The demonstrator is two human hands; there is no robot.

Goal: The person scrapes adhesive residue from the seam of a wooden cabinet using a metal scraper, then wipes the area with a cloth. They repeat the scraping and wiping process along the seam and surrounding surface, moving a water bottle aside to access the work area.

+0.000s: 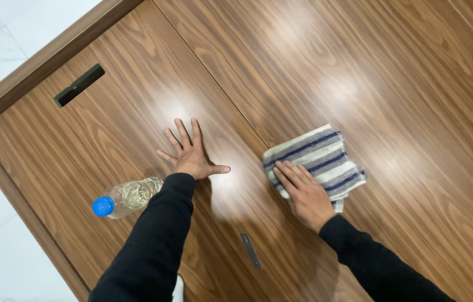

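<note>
At the far left, white floor tiles (1,50) border a brown wooden frame (35,64) that runs around the dark wood-grain surface (415,84). This looks like a door panel or tabletop; which one cannot be told. Near its upper left sits a narrow dark rectangular slot (79,85).

Lower down, a clear plastic bottle (130,197) with a blue cap (102,206) lies on its side, its far end hidden behind the person's left forearm in a black sleeve (155,240).

The left hand (190,155) is spread fully open, palm flat against the wood, fingers fanned and thumb pointing right; it holds nothing. A thin seam (214,78) in the wood runs diagonally just beside it, and a small dark metal strip (251,250) lies between the two forearms.

To the right, the right hand (302,193) presses down flat, fingers extended and close together, on a folded cloth (320,159) of white with blue and grey stripes. The fingers cover the cloth's near left corner without gripping around it. The cloth lies flat on the wood, right of the seam, well apart from the bottle.
</note>
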